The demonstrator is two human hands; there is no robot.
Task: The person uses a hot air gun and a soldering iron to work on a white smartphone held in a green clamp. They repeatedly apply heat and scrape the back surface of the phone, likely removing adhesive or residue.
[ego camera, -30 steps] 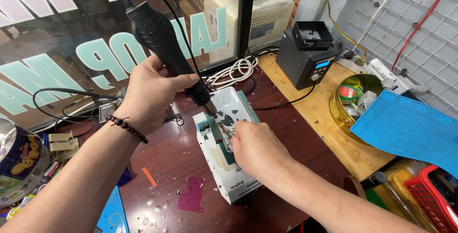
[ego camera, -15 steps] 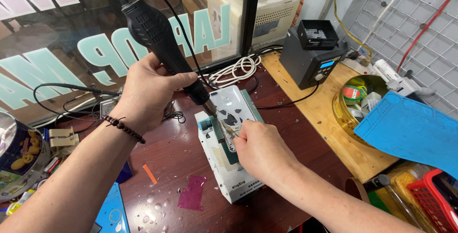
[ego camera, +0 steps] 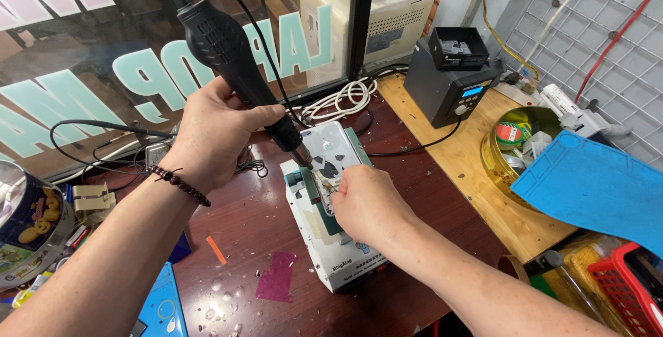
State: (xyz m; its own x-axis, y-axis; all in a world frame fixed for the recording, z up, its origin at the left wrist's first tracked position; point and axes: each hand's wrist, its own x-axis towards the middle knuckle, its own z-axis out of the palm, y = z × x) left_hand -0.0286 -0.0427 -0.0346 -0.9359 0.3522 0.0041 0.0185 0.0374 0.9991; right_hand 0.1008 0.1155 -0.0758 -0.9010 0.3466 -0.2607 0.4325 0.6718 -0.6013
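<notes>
Currently, the left hand (ego camera: 210, 137) grips a black hot-air handpiece (ego camera: 231, 57) in a closed fist, its nozzle angled down onto a white heating platform (ego camera: 331, 240) at the centre of the dark red table (ego camera: 414, 199). The right hand (ego camera: 366, 202) rests on the platform, fingers pinched narrowly around a thin tool whose tip is too small to identify. A pink film scrap (ego camera: 276, 276) lies just left of the platform. A black control station (ego camera: 449, 81) stands well apart on the wooden board (ego camera: 469, 171).

Black ribbed hot-air tool (ego camera: 231, 61), white-and-green fixture block (ego camera: 330, 221), dark red-brown bench (ego camera: 242, 240), blue mat (ego camera: 594, 185), magenta scrap (ego camera: 276, 276).
</notes>
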